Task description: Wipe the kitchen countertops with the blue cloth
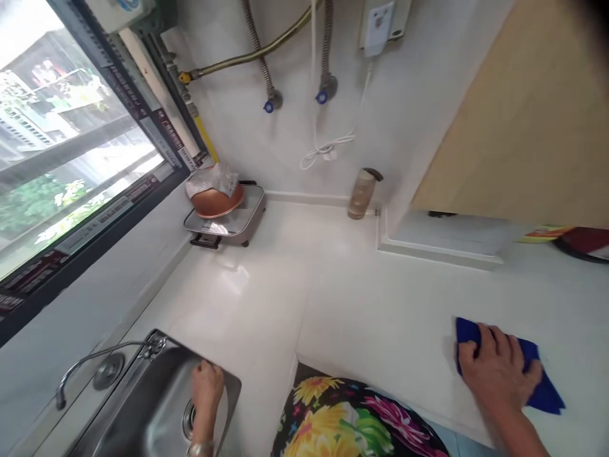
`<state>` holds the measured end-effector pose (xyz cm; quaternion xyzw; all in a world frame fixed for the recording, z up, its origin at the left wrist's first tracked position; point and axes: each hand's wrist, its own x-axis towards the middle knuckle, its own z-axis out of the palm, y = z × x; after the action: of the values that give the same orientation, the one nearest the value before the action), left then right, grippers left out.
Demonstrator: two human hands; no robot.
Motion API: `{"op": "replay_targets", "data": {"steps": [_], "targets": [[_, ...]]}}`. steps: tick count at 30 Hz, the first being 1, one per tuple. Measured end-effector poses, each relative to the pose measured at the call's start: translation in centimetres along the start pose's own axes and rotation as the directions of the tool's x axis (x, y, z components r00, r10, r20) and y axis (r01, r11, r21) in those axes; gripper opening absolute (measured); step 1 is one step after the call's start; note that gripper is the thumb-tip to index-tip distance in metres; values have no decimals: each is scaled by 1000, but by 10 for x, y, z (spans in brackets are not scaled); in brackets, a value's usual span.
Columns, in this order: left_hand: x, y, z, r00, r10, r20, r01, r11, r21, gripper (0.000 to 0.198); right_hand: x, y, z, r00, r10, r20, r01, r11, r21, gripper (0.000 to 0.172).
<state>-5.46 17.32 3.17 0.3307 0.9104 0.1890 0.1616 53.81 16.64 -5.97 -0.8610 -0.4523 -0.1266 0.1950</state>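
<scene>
A folded blue cloth [542, 390] lies flat on the white countertop [375, 298] at the right. My right hand [499, 368] presses down on it, fingers bent over the fabric. On the left is a stainless steel sink [162, 406], its drain [188, 419] partly hidden by my wrist. My left hand [208, 384] is closed at the sink's far rim, knuckles up; its fingertips are hidden. A curved faucet [90, 362] stands along the sink's left side.
An electric griddle [228, 231] with a copper-coloured pot [216, 202] stands in the back corner. A brownish clear pitcher [361, 193] is against the back wall. A wooden cabinet panel [533, 120] overhangs the right side. Flowered black clothing [352, 419] touches the front edge.
</scene>
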Motion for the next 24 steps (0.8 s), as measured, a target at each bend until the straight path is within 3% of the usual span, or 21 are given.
{"op": "replay_targets", "data": {"steps": [2,4,7,10,12,14,16,18,20,22,24], "targets": [[-8,15,-13,993,112,22,-113,992,55,18,-1,-4,0,999,-13,-37,14,1000,23,61],[-21,36,-13,961,271,51,-274,960,65,34,0,-7,0,999,-24,-47,25,1000,11,59],[-53,77,14,850,473,231,-449,881,-149,48,2,-9,-1,999,-30,-31,29,999,-34,56],[-98,114,52,657,653,377,-529,756,-387,41,-9,-12,-7,999,-28,-31,26,997,-71,56],[-123,131,67,484,765,424,-560,643,-522,33,-25,-16,-14,999,-33,-20,31,996,-89,57],[-135,141,72,310,863,399,-618,502,-606,31,-46,-21,-21,999,-55,3,55,994,-92,57],[-135,149,70,199,911,362,-648,399,-649,34,-66,-25,-26,996,-82,25,84,993,-86,58],[-128,156,66,178,893,413,-593,432,-679,36,-76,-25,-29,993,-109,45,112,991,-78,59],[-121,164,65,154,820,552,-497,547,-674,35,-75,-18,-31,987,-142,76,147,987,-66,60],[-120,171,66,108,727,678,-449,644,-620,37,-63,-2,-32,986,-137,97,144,987,-66,59],[-125,173,71,87,665,741,-470,684,-558,44,-46,25,-35,993,-58,99,68,993,-95,58]]}}
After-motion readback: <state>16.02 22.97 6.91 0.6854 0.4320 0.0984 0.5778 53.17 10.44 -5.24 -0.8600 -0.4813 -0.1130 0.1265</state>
